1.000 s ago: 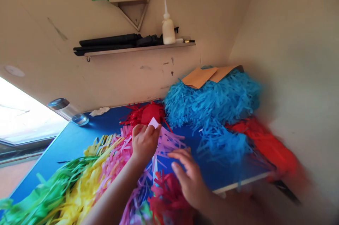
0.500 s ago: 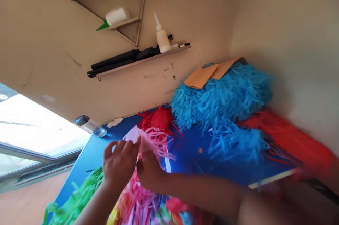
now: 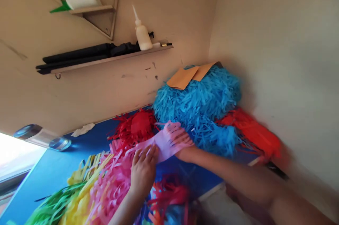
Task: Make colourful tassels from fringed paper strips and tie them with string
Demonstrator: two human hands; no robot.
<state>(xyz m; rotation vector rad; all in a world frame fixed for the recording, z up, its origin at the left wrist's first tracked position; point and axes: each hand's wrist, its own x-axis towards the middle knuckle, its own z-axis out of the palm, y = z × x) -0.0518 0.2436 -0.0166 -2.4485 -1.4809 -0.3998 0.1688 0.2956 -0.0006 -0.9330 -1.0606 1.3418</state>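
Note:
Between my hands stretches a light pink fringed paper (image 3: pixel 165 147), its cut strips at the right end. My left hand (image 3: pixel 144 165) grips the left part of it, fingers bent over the sheet. My right hand (image 3: pixel 184 145) lies among the strips, its fingers stretched out and partly covered by them. Below and left of my left hand is a heap of pink fringe (image 3: pixel 111 182), beside yellow fringe (image 3: pixel 79 203) and green fringe (image 3: pixel 58 200). Dark red fringe (image 3: pixel 137 124) lies just behind the paper.
A large blue fringe pile (image 3: pixel 198 98) with brown paper pieces (image 3: pixel 182 78) on top stands in the corner. Red fringe (image 3: pixel 254 133) is to its right. A clear bottle (image 3: pixel 42 137) lies at the left of the blue table (image 3: pixel 103 129). A wall shelf (image 3: pixel 116 57) holds a glue bottle (image 3: pixel 143 36).
The view has swung right. Both hands were close together at the pink paper; now my right hand is farther right among its strips, and the paper is spread sideways between them.

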